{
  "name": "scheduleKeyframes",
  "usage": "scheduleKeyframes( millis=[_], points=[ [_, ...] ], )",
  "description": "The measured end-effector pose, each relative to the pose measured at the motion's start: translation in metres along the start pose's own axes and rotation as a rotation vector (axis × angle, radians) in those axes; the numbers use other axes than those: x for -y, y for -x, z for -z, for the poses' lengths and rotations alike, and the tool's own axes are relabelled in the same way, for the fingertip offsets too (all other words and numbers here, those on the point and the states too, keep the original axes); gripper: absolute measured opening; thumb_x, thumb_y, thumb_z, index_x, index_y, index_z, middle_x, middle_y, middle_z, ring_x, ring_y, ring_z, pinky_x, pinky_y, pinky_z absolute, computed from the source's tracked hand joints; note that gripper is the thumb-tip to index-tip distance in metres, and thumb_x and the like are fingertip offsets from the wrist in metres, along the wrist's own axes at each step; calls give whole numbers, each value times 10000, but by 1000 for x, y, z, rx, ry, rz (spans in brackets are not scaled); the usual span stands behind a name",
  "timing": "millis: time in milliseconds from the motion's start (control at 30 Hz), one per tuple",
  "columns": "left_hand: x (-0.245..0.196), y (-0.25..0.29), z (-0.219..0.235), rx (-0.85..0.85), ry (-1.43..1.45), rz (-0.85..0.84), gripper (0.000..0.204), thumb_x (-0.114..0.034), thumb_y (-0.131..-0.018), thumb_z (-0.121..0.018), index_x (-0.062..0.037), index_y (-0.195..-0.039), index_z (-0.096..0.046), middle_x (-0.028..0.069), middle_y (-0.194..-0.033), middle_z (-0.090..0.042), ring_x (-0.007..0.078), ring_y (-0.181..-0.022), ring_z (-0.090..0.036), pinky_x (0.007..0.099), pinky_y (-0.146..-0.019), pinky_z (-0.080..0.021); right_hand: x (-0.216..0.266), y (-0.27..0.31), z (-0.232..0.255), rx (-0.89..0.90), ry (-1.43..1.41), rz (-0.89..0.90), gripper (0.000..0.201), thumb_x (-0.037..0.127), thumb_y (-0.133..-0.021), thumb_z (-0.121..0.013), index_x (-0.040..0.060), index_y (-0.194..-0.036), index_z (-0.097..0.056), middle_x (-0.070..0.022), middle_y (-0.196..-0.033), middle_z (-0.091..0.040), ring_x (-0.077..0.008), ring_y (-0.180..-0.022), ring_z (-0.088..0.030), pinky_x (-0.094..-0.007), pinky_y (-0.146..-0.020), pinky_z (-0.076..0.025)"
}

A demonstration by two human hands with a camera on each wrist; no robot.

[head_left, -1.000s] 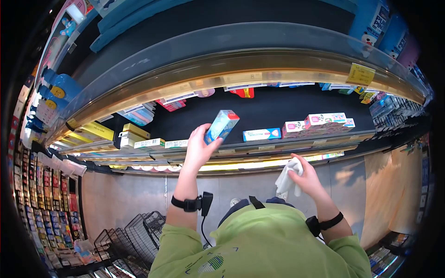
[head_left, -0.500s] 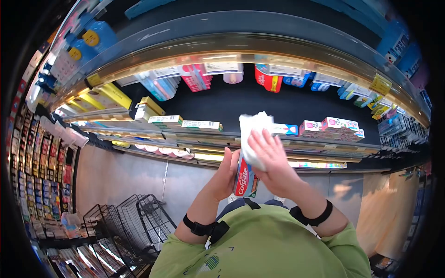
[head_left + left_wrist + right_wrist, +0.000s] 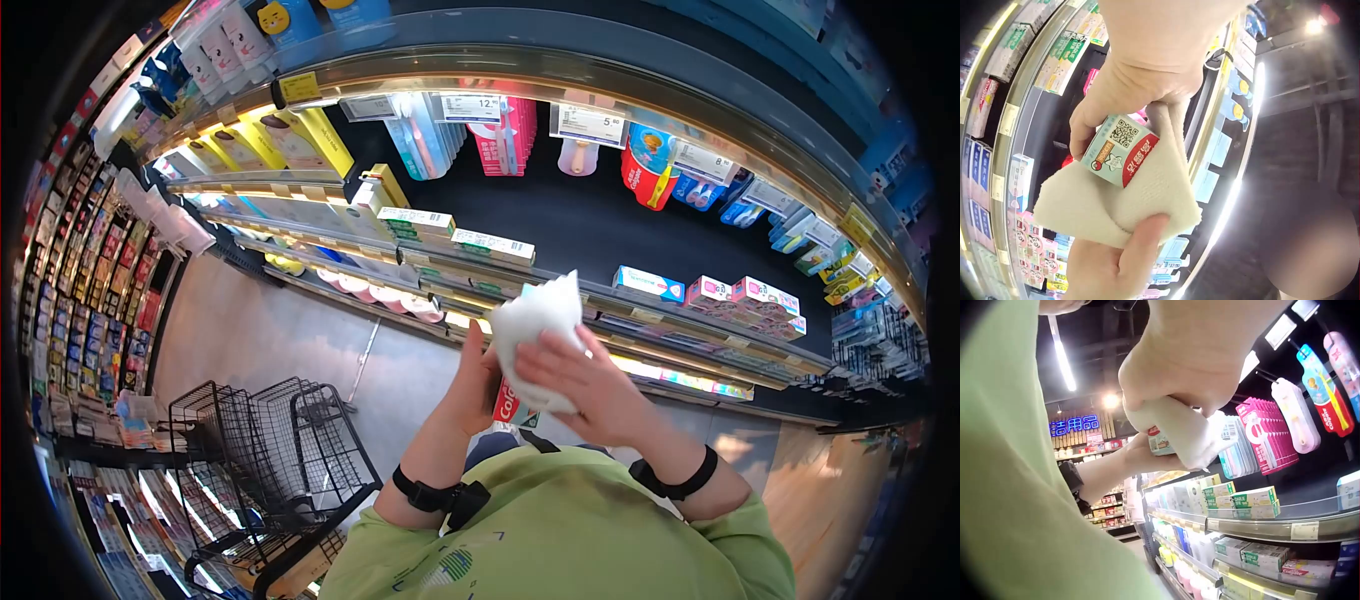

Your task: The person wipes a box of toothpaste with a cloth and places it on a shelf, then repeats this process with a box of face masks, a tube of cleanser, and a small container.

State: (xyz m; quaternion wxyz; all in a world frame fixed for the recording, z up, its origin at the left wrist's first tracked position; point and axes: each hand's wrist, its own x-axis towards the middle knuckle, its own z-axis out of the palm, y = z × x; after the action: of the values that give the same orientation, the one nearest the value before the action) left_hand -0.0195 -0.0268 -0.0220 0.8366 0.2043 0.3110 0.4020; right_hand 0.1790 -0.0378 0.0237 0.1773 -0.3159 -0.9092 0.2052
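Observation:
In the head view the left hand [image 3: 470, 385] holds a red and light-blue Colgate box [image 3: 507, 404] in front of the body. A white cloth [image 3: 538, 312] covers most of the box, and the right hand [image 3: 590, 400] lies over the cloth. The left wrist view shows the box end [image 3: 1121, 149] with a QR code, gripped by the left hand [image 3: 1144, 78], while the right thumb presses the cloth [image 3: 1129, 197] below. Seen from the right wrist, the right hand [image 3: 1179, 369] is wrapped about the cloth [image 3: 1182, 434], beside the box [image 3: 1160, 442].
Ahead, a shelf [image 3: 600, 295] carries a blue-white box [image 3: 648, 284], pink-white boxes [image 3: 765, 298] and green-white boxes [image 3: 493, 246]. Toothbrush packs [image 3: 503, 135] hang above it. A black wire cart [image 3: 300, 450] stands on the floor at the left.
The left hand has brought the box from the shelf toward the body. The right hand has moved the cloth onto the box, and since half a second ago it has shifted lower over it. The view has turned.

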Motion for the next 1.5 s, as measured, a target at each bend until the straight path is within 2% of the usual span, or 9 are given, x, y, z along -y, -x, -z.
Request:
scheduleKeyframes(
  millis=[200, 533, 667, 867, 1100, 1300, 1333, 1433, 1500],
  points=[
    [-4, 22, -5, -24, -642, -128, 666, -48, -804, -688, -43, -1373, -342, 78, -1145, -569, 125, -1009, -552, 306, -853, -481, -8, -7, 2, -284, -406, -114, 514, 58, -870, -539, 66, -1374, -439, -110, -1419, -431, -312, -1331, -370, -460, -1108, -239],
    [-25, 35, 17, 133, -1029, -227, 601, -101, -782, -731, -24, -1306, -446, 65, -1073, -602, 121, -954, -570, 293, -824, -483, -27, 23, -9, -238, -996, -501, 392, 298, -1010, -431, 16, -1265, -525, -38, -1091, -614, -96, -970, -537, -275, -856, -441],
    [-22, 27, 35, 75, -536, -140, 543, -142, -876, -659, -37, -1355, -424, 65, -1109, -612, 118, -978, -592, 291, -831, -504, -42, 26, -16, -482, -997, -828, 375, 304, -1010, -433, -7, -1185, -549, -35, -1014, -609, -88, -892, -540, -259, -777, -454],
    [-12, 12, 24, 198, 38, -167, 486, -228, -985, -488, -65, -1418, -341, 95, -1251, -566, 170, -1029, -628, 317, -839, -544, 1, -8, -11, -689, -636, -256, 462, 164, -946, -512, 4, -1365, -400, -126, -1278, -525, -209, -1198, -478, -348, -1013, -358],
    [-3, -6, 44, 60, 143, -46, 575, -501, -999, -256, -138, -1440, -325, 184, -1389, -437, 320, -1252, -480, 493, -969, -478, 32, -16, -19, -85, 54, -65, 675, 166, -819, -627, 190, -1438, -360, -41, -1531, -264, -279, -1424, -208, -524, -1139, -145],
    [14, -21, 74, 486, 505, -64, 591, -503, -931, -496, -92, -1352, -440, 200, -1266, -533, 344, -1112, -574, 464, -901, -524, 27, -5, -6, 183, -418, 153, 531, 183, -890, -577, 147, -1397, -422, -37, -1473, -388, -260, -1406, -266, -473, -1138, -194],
    [7, -12, 65, 48, 302, 14, 581, -436, -907, -571, -46, -1322, -454, 188, -1198, -584, 302, -1025, -624, 450, -871, -539, 24, 0, -4, 142, -814, 10, 473, 200, -909, -567, 96, -1356, -453, -62, -1409, -454, -249, -1342, -360, -439, -1103, -267],
    [-13, 2, 36, 24, 318, -71, 539, -383, -922, -556, -12, -1302, -467, 171, -1134, -621, 270, -972, -646, 436, -846, -546, -24, 45, -24, -150, -1240, -811, 410, 256, -945, -551, -21, -1244, -504, -109, -1217, -587, -194, -1113, -568, -324, -969, -421],
    [-14, 5, 35, 99, 375, -46, 491, -377, -926, -544, -26, -1267, -506, 155, -1121, -632, 271, -960, -649, 452, -832, -545, -17, 32, 6, -565, -1593, -634, 391, 267, -951, -548, -19, -1214, -507, -111, -1134, -611, -189, -1023, -602, -329, -949, -431]
  ],
)
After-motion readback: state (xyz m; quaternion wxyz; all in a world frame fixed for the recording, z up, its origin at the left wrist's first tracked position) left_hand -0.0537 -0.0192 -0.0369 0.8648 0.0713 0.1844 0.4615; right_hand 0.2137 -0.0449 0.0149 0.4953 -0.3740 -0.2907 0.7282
